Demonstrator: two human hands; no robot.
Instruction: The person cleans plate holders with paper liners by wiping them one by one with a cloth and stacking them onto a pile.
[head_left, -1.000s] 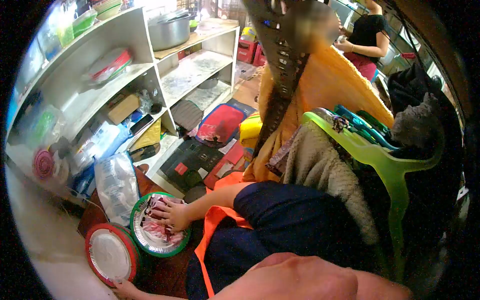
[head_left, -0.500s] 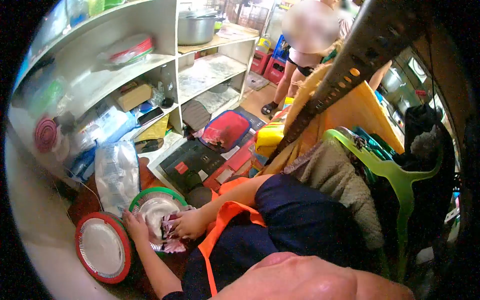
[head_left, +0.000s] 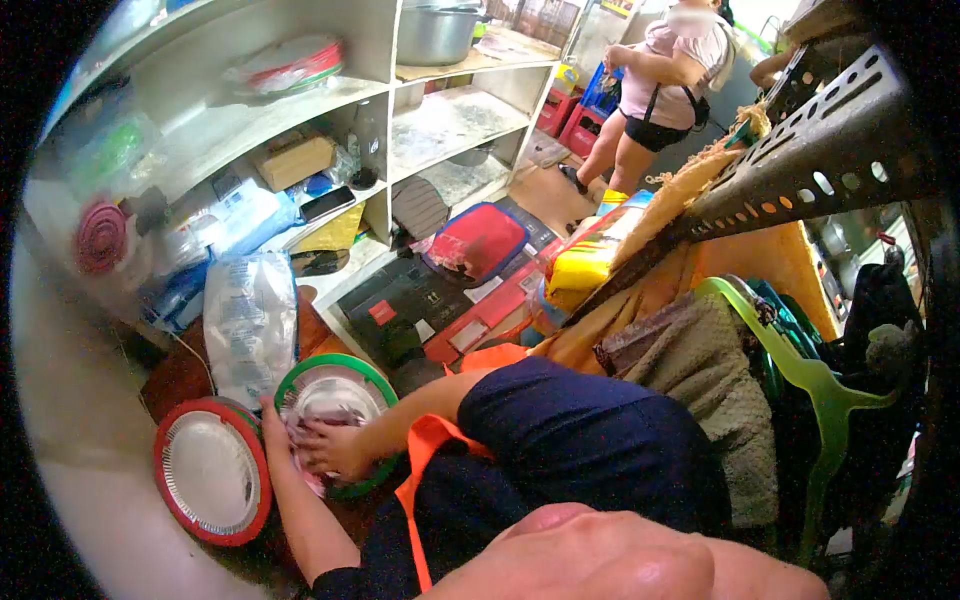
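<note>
A round plate with a green rim [head_left: 376, 377] and a silvery-white fluted centre lies in front of me. My left hand [head_left: 273, 428] holds the plate at its left edge, seen mostly side-on. On the plate's lower part, my right hand [head_left: 338, 452] presses a crumpled pinkish, dark-patterned cloth [head_left: 345, 415], its fingers bent over it and covering much of it. Just left of my left hand stands a similar plate with a red rim [head_left: 262, 492], tilted, on what looks like a stack. Behind the plates rests a white plastic pack with blue print [head_left: 250, 320].
White shelves [head_left: 350, 98] at the back hold wrapped plates [head_left: 295, 65], a large metal pot [head_left: 435, 35], a phone [head_left: 326, 204] and a rolled pink mat [head_left: 101, 237]. Right are a perforated metal bar [head_left: 800, 150] and a green hanger [head_left: 790, 365]. Another person [head_left: 660, 90] stands farther back.
My right hand has slid the cloth left and down across the green-rimmed plate. My view has shifted, showing more of the other person, whose arms are bent in front.
</note>
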